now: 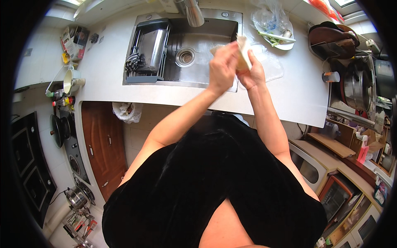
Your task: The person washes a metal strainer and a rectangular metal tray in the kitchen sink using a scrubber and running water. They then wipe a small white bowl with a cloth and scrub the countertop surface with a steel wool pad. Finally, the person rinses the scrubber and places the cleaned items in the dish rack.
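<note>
Over the right side of the steel sink (201,68), my right hand (254,74) holds a pale, folded sheet-like thing (244,57), whose material I cannot make out. My left hand (221,71), blurred, has its fingers curled against the same thing; a pale flap shows past its knuckles. Beneath and beside my right hand, a clear plastic bag (269,63) lies flat on the countertop. Farther back is a white plate (287,47) bearing green-and-white stalks (276,36) and crumpled clear plastic (269,18).
A rack (145,79) holding a steel pan (153,46) sits in the sink's left side, beside the drain (185,57). The faucet (194,14) overhangs the back. At right stand cutting boards (332,40) and pots (356,86). A lined bin (127,111) is below the counter.
</note>
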Tool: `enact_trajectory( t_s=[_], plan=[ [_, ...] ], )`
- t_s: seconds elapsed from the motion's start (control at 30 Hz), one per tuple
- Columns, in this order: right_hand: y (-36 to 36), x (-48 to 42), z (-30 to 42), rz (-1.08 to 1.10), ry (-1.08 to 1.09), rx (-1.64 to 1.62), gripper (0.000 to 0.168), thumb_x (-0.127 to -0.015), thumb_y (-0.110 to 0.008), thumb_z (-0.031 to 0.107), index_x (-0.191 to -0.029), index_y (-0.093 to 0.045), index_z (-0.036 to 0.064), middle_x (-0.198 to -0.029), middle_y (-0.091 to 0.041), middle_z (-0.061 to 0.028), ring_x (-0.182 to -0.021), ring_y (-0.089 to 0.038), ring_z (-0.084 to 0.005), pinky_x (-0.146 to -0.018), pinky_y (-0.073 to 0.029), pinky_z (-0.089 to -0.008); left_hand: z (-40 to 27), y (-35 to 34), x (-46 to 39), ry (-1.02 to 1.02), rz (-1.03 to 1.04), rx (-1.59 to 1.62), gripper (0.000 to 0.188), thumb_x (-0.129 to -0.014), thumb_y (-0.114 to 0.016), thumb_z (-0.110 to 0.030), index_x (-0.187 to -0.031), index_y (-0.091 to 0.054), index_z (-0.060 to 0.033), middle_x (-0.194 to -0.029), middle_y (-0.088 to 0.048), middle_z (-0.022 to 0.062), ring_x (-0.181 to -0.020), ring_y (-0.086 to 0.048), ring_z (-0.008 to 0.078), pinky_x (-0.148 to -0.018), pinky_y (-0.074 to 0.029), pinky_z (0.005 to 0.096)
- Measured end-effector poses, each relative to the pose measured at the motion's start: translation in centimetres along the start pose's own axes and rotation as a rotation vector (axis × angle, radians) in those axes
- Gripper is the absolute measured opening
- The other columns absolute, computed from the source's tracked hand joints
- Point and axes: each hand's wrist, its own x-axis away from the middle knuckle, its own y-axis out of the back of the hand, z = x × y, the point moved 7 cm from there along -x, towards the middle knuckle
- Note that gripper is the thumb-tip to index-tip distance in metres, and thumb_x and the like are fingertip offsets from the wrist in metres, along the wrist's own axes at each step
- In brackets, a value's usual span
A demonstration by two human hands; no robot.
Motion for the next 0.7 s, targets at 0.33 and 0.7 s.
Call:
enact_trajectory(
  t_s=[0.33,0.7],
  plan=[
    [-3.9,0.2,-0.5,0.15,0.009,-0.094,0.04,-0.097,-0.052,0.035,-0.124,-0.052,0.006,-0.115,-0.061,-0.0112,-0.1,-0.062,-0.0236,-0.084,-0.054,-0.0363,-1.4,-0.6,0.6,-0.318,-0.033,-0.207,0.033,-0.093,-0.054,-0.01,-0.125,-0.059,-0.0044,-0.138,-0.051,0.0136,-0.135,-0.039,0.0314,-0.113,-0.022,0.0455],
    [-4.9,2.5,1.0,0.163,0.031,0.545,0.041,-0.093,-0.062,0.023,-0.125,-0.051,-0.001,-0.114,-0.061,-0.0102,-0.1,-0.062,-0.0173,-0.085,-0.052,-0.0331,5.6,-0.1,-5.2,0.671,0.28,0.752,0.032,-0.099,-0.043,-0.02,-0.102,-0.064,0.0034,-0.098,-0.069,0.0115,-0.088,-0.065,0.0165,-0.08,-0.052,0.0281]
  ],
)
